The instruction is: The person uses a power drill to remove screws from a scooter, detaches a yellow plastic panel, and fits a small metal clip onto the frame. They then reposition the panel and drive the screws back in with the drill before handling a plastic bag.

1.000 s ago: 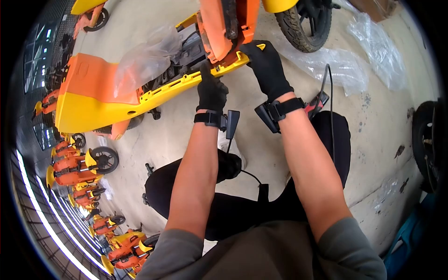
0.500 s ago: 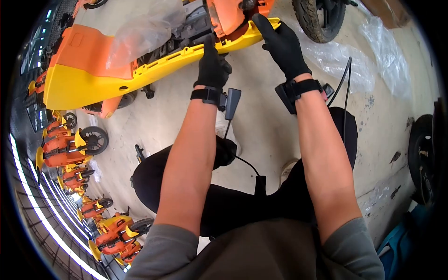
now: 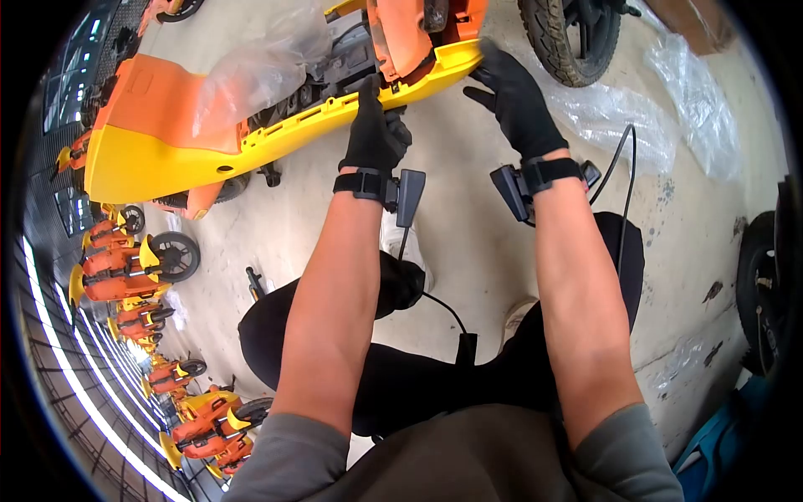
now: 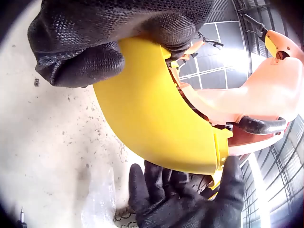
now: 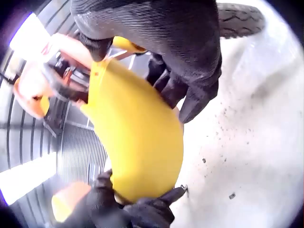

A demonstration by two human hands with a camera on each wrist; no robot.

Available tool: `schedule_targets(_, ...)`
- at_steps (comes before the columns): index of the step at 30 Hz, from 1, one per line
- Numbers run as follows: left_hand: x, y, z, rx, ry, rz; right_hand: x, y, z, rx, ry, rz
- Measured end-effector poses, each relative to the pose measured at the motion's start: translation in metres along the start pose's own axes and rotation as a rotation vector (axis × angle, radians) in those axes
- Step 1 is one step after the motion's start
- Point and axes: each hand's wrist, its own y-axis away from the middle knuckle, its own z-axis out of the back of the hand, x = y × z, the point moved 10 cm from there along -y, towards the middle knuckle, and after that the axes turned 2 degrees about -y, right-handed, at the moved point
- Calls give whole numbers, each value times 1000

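Note:
A long yellow side panel runs along the near side of an orange scooter. My gloved left hand grips its lower edge near the middle, fingers curled under and one digit lying up along the slotted top edge. At the panel's front end is my gloved right hand, its fingers fairly straight and spread. In the right wrist view this hand touches the panel's tip, with one digit at the inner edge and the others along the outer face.
Clear plastic film drapes over the scooter's floor area. More plastic sheeting lies on the floor beside a front tyre. Several orange and yellow scooters stand in a row at left. Another wheel is at the right edge.
My right hand has loosened from around the panel's front end, its fingers now spread and blurred there. The left hand keeps its hold. The head view has shifted slightly.

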Motion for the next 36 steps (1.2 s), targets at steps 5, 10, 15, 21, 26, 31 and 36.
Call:
schedule_targets(5,-2,6,-3,32,-11,-47,-43,-21,12,174,-344,-225)
schedule_targets(10,7,2,3,34,-35,48,-43,-53,2,603,87,-136)
schedule_targets(15,8,8,1,51,-34,46,-57,-56,-7,586,-248,-345)
schedule_targets(21,7,10,-2,59,-10,36,-60,-51,12,372,43,-132)
schedule_targets(26,8,6,0,87,-10,34,-85,-44,-1,314,-410,-281)
schedule_targets(31,7,9,3,41,-47,-5,-159,-45,-50,440,-795,-598)
schedule_targets(36,6,8,9,30,-132,-14,-142,-67,-104,767,-645,-187)
